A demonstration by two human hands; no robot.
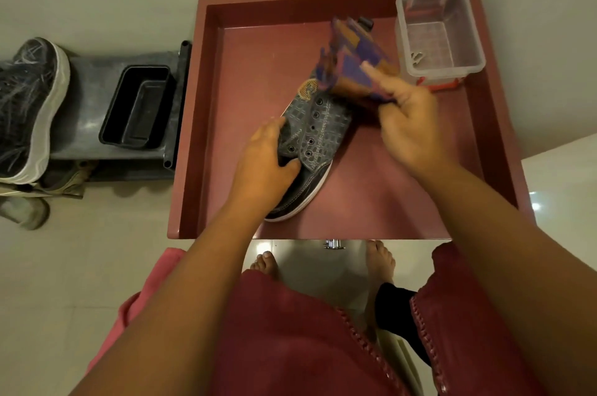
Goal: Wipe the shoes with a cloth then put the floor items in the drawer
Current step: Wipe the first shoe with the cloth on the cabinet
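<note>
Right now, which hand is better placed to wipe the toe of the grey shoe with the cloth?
The right hand: it already grips the patterned cloth just above the toe end of the grey shoe. The left hand is occupied, holding the shoe steady at its opening.

We see a dark red wooden drawer (206,111). In it lies a grey lace-up shoe (318,133) with a grid-like embossed pattern, a white sole edge and a gold emblem on its tongue. Above it is a purple and orange patterned cloth (355,59). Nearby stands a clear plastic box (442,36), over something red. To the left, a dark mesh sneaker (29,111) has a white sole, beside a black rectangular tub (135,108).
</note>
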